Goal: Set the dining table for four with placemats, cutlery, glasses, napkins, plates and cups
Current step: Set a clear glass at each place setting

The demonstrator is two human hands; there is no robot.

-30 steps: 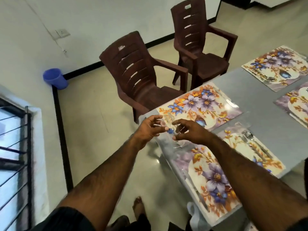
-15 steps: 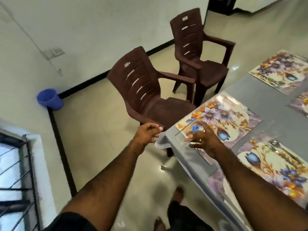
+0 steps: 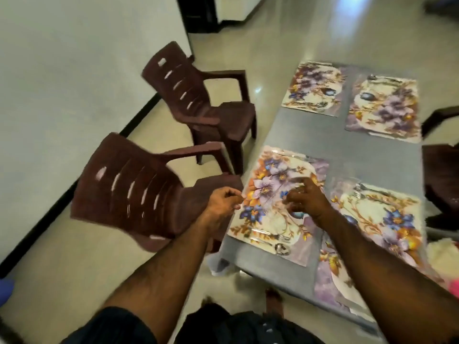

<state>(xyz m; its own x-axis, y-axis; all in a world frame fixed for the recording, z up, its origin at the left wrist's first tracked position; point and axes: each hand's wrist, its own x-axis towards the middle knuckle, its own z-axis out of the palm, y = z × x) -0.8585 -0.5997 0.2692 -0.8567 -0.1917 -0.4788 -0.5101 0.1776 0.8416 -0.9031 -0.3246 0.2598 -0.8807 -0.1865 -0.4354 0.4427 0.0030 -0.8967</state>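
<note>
The grey dining table (image 3: 310,135) carries four floral placemats, which I judge to be the placemat step complete: near-left placemat (image 3: 275,194), near-right placemat (image 3: 380,219), far-left placemat (image 3: 314,88) and far-right placemat (image 3: 383,105). A further floral sheet (image 3: 330,274) lies at the near edge, partly under the right forearm; its purpose is unclear. Two brown plastic chairs (image 3: 139,189) stand beside the table on the left. Cutlery appears laid: a fork and spoon (image 3: 365,191) on the near-right placemat, a spoon (image 3: 282,249) at the near edge of the near-left one, and metallic streaks on the far two, too blurred to itemise. No plates, cups or napkins are visible, so those remain outstanding. The left hand (image 3: 223,202) hangs beside the table edge, fingers loosely curled, with no object discernible in it. The right hand (image 3: 305,199) is over the near-left placemat, fingers bent; it may hold a clear glass, but blur prevents confirmation. A pale object (image 3: 442,254) at the right border is cut off.
</note>
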